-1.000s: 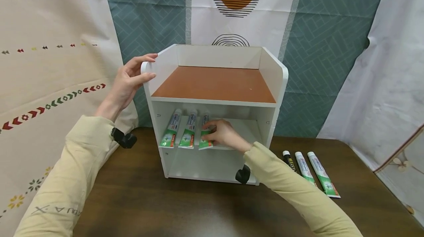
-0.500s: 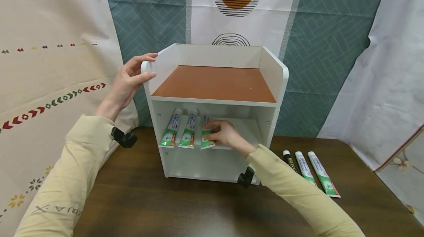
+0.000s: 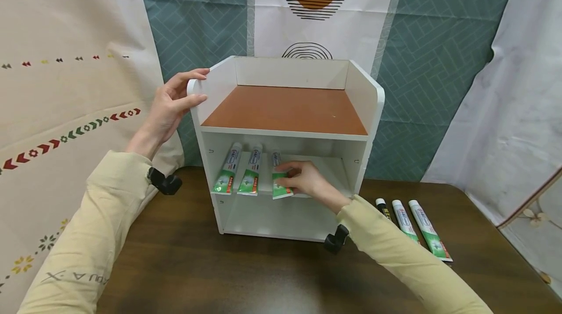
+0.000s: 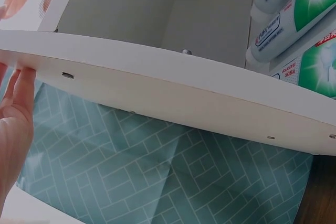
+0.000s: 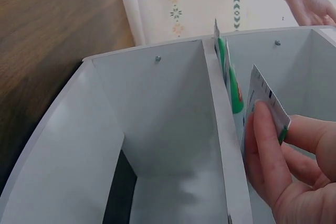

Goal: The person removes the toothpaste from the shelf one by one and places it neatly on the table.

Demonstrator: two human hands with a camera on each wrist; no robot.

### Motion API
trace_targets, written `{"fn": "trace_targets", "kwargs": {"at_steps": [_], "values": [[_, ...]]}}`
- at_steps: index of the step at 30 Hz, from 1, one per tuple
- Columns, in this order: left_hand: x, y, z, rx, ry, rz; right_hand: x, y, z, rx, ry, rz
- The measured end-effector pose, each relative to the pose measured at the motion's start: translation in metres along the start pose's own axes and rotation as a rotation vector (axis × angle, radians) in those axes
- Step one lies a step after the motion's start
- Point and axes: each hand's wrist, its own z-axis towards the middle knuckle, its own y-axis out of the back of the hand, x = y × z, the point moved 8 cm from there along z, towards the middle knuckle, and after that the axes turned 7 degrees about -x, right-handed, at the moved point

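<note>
To the left of the white shelf unit [image 3: 285,135] hangs a cream cloth [image 3: 66,89] with coloured motifs. The person's left hand [image 3: 163,107] grips the unit's upper left side panel, thumb on the inner face and fingers apart from it, with the panel between. On the unit's middle shelf, nearest that panel, lies a first toothpaste tube [image 3: 227,169], white and green, its crimped end toward the front; a second tube [image 3: 250,170] lies just beside it. Next comes a third tube [image 3: 281,192], crimped end past the unit's front edge, pinched between the thumb and fingers of the right hand [image 3: 304,177]; whether it rests fully on the shelf cannot be told. Right of the unit, on the dark wooden table [image 3: 219,275], lie a black tube [image 3: 385,210], partly behind the sleeve [image 3: 395,250], and two white-and-green tubes [image 3: 429,231].
</note>
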Motion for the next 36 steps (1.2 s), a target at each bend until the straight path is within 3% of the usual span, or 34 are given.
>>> {"fn": "trace_targets", "kwargs": {"at_steps": [9,20,31,36], "values": [[-0.001,-0.001,0.000,0.003,-0.002,-0.007,-0.002,0.016,-0.015,0.062,0.043,-0.023],[0.001,0.000,0.000,-0.006,0.006,0.000,0.003,0.033,-0.040,0.243,0.189,-0.050],[0.001,-0.001,-0.001,-0.006,0.018,0.006,0.006,0.047,-0.059,0.445,0.279,-0.121],[-0.001,-0.002,0.000,-0.007,0.006,0.005,0.004,0.056,-0.068,0.491,0.300,-0.171]]}}
